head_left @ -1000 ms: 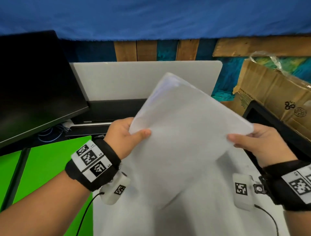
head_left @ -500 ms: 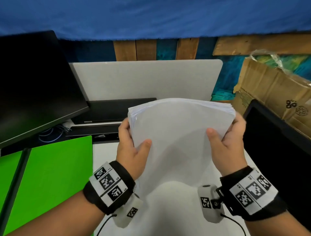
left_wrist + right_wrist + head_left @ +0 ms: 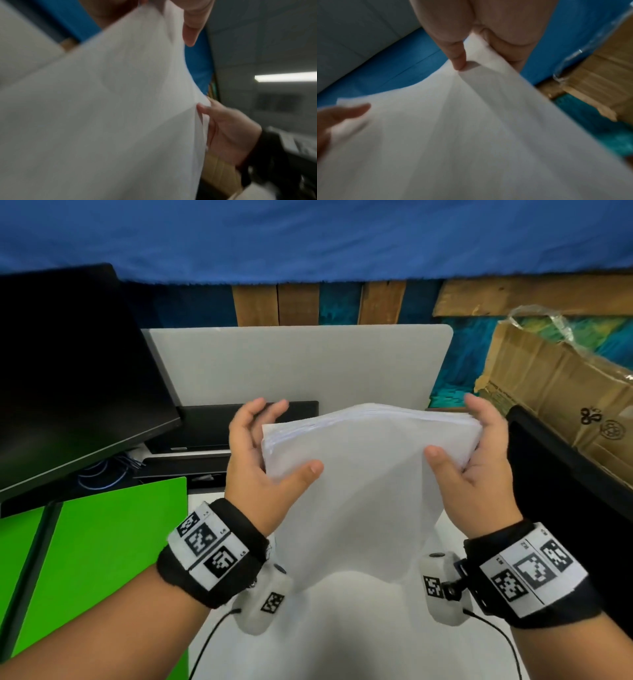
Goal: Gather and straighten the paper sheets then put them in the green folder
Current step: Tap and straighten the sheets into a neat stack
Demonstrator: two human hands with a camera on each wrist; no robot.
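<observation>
I hold a stack of white paper sheets (image 3: 366,474) upright over the white table (image 3: 342,638), its lower edge down near the tabletop. My right hand (image 3: 455,429) pinches the stack's right edge, thumb on the front and fingers behind. My left hand (image 3: 289,438) is at the left edge with its fingers spread and lifted off the paper; only the thumb lies on the front. The wrist views are filled by the paper (image 3: 102,121) (image 3: 471,135). The green folder (image 3: 102,542) lies flat at the left.
A black monitor (image 3: 68,388) overhangs the folder, and its stand leg (image 3: 34,542) crosses it. A grey panel (image 3: 291,364) and a black flat device (image 3: 212,422) stand behind the stack. At the right are a black screen (image 3: 565,491) and a cardboard box (image 3: 565,392).
The stack has turned from a tilted diamond to square and upright. Both hands have moved to its side edges. My left fingers have now spread away from the paper.
</observation>
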